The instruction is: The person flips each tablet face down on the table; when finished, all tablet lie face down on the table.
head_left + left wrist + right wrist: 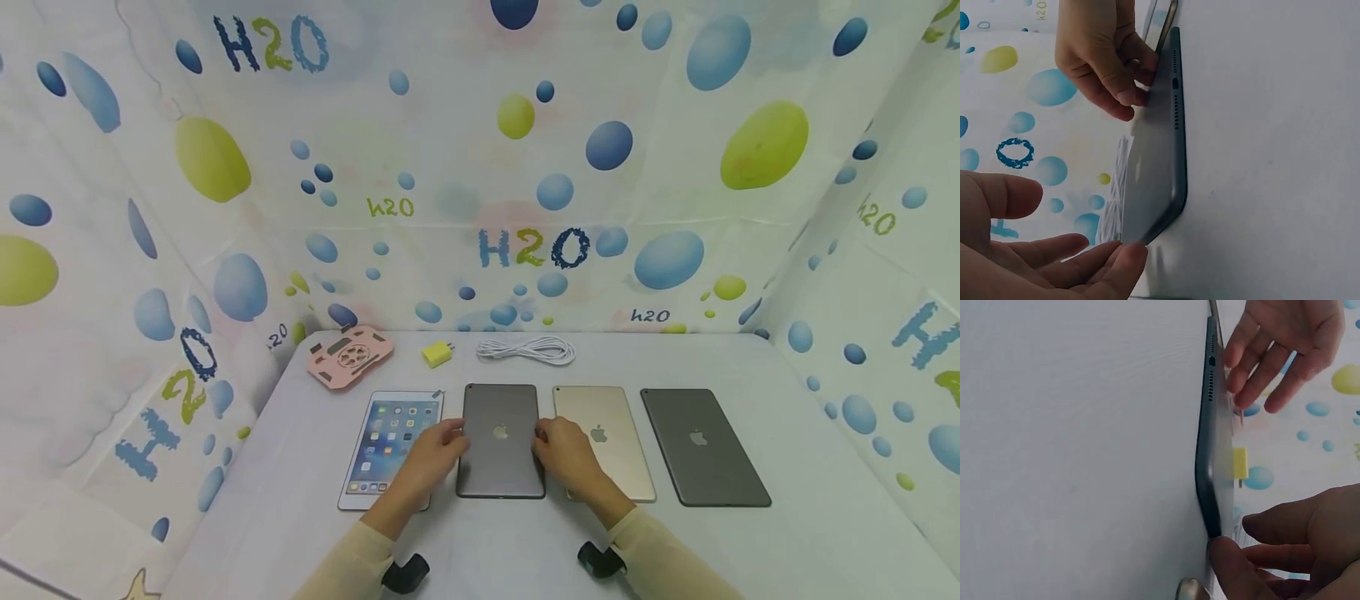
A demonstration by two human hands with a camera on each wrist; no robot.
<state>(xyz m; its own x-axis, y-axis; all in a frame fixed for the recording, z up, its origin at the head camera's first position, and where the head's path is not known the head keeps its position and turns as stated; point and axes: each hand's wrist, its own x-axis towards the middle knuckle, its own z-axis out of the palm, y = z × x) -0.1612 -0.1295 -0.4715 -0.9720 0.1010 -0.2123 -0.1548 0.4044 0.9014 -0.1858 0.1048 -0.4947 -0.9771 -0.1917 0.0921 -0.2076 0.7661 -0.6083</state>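
Observation:
A dark grey tablet [501, 467] lies back up on the white table, its apple logo showing. My left hand [435, 454] is at its left edge, with fingertips touching the side. Seen from the right wrist, that left hand [1285, 350] has its fingers loosely extended. At the opposite edge is my right hand [566, 450], its fingertips against the tablet's side. The left wrist view shows the right hand [1107, 62] with bent fingers and the thumb pointing down. The tablet's port edge [1177, 112] faces me.
Left of the grey tablet lies a white tablet [390, 450], its screen lit with icons. To the right are a gold tablet [611, 425] and a second dark tablet [705, 450]. Behind them sit a pink slotted stand [352, 357], a yellow charger plug [437, 354] and a coiled white cable [527, 350].

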